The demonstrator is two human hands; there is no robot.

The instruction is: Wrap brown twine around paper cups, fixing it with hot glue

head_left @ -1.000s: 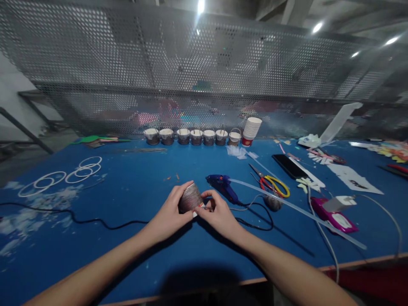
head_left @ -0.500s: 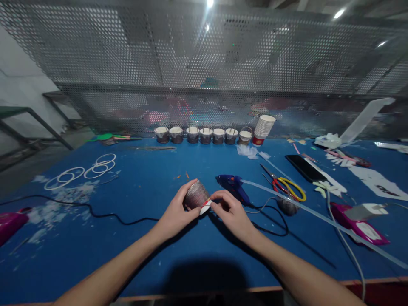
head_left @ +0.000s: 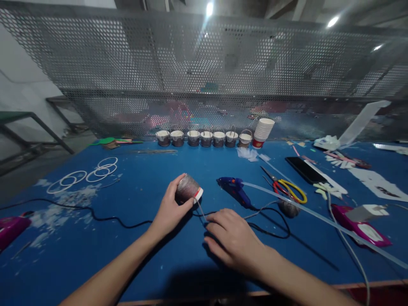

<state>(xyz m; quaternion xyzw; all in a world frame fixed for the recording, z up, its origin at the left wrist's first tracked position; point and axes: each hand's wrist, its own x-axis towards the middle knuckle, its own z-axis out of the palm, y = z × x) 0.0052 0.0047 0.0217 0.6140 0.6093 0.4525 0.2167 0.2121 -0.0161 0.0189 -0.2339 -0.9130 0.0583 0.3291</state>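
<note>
Tilted cup (head_left: 190, 189) in the left hand (head_left: 172, 208), grey-wound (red-and-white end (head_left: 199, 194) bare), thin cord (head_left: 200, 209) from its side.

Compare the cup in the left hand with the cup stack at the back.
The held cup is mostly covered in greyish wrapping; the cup stack shows bare white rims. The held cup is tipped over; the cup stack stands nearly upright. The left hand grips the held cup, while the cup stack rests untouched. Both show some red and white.

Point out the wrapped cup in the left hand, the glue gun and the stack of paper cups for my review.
Wrapped cup (head_left: 189, 187): head view, on its wrapped side.
Glue gun (head_left: 237, 191): head view, on its blue body.
Stack of paper cups (head_left: 264, 130): head view, mid-stack.
</note>
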